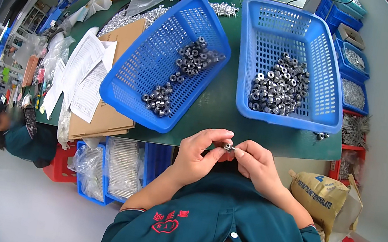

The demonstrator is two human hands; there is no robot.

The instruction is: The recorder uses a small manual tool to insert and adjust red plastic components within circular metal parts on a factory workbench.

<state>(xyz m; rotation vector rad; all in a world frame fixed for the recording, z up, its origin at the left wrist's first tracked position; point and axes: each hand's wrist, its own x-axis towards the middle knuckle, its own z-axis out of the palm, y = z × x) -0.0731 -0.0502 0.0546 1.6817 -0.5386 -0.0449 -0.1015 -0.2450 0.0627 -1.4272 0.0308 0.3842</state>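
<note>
My left hand (197,153) pinches a small shiny metal ring-like part (228,147) between thumb and fingers, just in front of the table's near edge. From the other side, my right hand (259,167) closes on a thin metal pin (234,149) whose tip meets the ring; whether it goes into the hole I cannot tell. Beyond my hands, a blue perforated basket (331,82) on the right holds a heap of similar metal rings (282,87). The tilted blue basket (131,67) on the left holds two smaller groups of metal rings (158,100).
Two loose rings (321,136) lie by the green table's (215,119) right corner. Papers (87,88) rest on cardboard (101,123) at left. Blue bins (119,170) stand below the table; a yellow sack (319,198) sits at right. Another person (29,137) is far left.
</note>
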